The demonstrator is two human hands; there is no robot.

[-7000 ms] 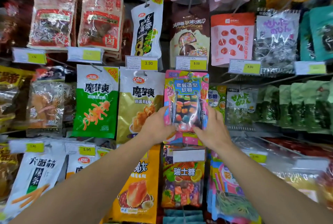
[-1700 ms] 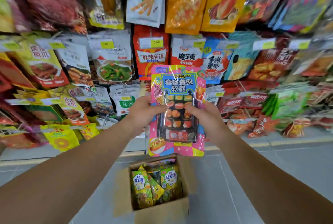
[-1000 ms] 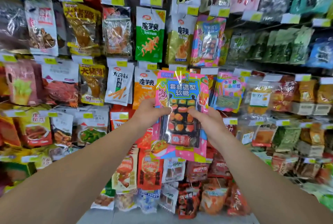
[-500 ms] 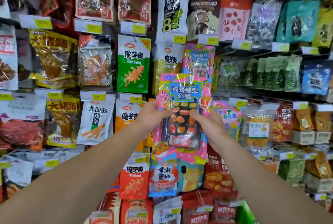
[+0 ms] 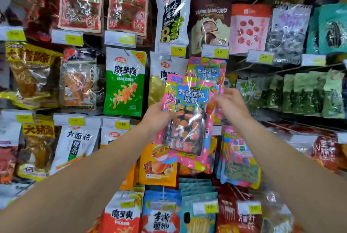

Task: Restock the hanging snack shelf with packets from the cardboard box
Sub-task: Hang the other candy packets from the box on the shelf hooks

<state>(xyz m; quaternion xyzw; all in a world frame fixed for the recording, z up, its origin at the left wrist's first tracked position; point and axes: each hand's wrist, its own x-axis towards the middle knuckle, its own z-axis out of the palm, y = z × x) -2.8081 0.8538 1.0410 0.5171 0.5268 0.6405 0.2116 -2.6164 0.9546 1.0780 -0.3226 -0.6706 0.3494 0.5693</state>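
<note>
Item: pink gummy packet (image 5: 187, 118), upright, long axis vertical, gripped at its left edge by my left hand (image 5: 157, 118), just below the matching hung packet (image 5: 206, 71); right hand (image 5: 231, 104) loose-fingered at its right edge, holding nothing.

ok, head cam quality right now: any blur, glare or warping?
Head view: motion blur smears the edges and the right hand; glare streaks cross the glossy pink candy packet gripped by the left hand; wide-angle bending tilts the outer racks.
</note>
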